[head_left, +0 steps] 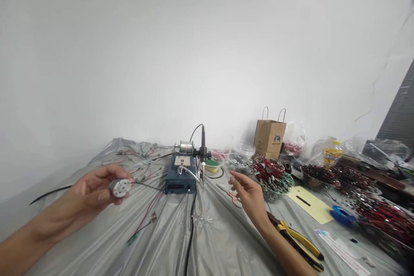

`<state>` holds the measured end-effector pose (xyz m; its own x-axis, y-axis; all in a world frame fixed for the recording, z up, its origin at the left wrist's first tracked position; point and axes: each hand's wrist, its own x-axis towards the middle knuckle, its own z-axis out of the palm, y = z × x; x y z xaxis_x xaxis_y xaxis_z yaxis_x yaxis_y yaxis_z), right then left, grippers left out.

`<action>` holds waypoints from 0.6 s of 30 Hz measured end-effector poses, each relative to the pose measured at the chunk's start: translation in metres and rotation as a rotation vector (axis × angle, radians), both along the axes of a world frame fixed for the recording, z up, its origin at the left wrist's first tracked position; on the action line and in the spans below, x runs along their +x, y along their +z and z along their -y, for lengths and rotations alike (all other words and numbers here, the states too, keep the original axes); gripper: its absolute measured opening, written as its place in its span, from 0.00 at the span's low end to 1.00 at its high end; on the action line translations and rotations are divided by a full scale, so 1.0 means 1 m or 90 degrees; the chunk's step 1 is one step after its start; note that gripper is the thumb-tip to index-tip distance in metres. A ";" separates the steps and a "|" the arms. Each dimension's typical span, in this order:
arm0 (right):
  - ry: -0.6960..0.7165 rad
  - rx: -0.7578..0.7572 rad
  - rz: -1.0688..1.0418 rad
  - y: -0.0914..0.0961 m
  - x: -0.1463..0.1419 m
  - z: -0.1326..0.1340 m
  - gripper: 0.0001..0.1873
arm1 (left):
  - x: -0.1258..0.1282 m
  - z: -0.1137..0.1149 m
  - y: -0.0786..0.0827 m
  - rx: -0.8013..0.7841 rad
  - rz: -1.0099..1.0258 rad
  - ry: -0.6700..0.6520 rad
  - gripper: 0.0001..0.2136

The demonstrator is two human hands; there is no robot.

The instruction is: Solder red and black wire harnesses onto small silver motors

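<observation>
Grey component [121, 188] is held, bag [269, 139] lettering illegible.

The soldering station [181, 183] stood on the table [223, 252], with a solder spool [186, 147] on top and the iron [203, 144] at its right edge. Left of the station, a round part [120, 188] sat in the left grip [92, 187]. Scissors [231, 194] lay between the station and the right grip [250, 194]. Wires [270, 174] filled a bowl [273, 197] before a bag [268, 138]; a bottle [333, 155] stood right of the bag. Pliers [296, 237] lay nearer than the bowl.
</observation>
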<state>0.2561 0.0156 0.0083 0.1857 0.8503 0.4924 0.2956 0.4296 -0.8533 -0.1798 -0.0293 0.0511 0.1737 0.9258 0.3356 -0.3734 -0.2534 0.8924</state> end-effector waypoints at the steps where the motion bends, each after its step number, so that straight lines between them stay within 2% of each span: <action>1: -0.002 0.004 0.007 -0.003 0.000 0.001 0.27 | -0.002 -0.002 0.000 0.002 -0.005 0.004 0.16; 5: -0.016 0.027 0.047 -0.013 0.000 0.004 0.22 | -0.008 -0.015 -0.003 0.003 -0.003 -0.045 0.17; 12: -0.037 0.098 0.130 -0.015 0.001 0.010 0.15 | -0.005 -0.059 -0.012 0.008 0.055 -0.140 0.18; 18: -0.043 0.112 0.165 -0.020 0.002 0.010 0.14 | -0.010 -0.082 -0.032 0.008 0.104 -0.161 0.16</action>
<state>0.2577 0.0053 -0.0121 0.0878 0.7375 0.6696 0.5257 0.5366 -0.6600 -0.1893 0.0532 0.0194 0.3406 0.8559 0.3890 -0.5648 -0.1445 0.8125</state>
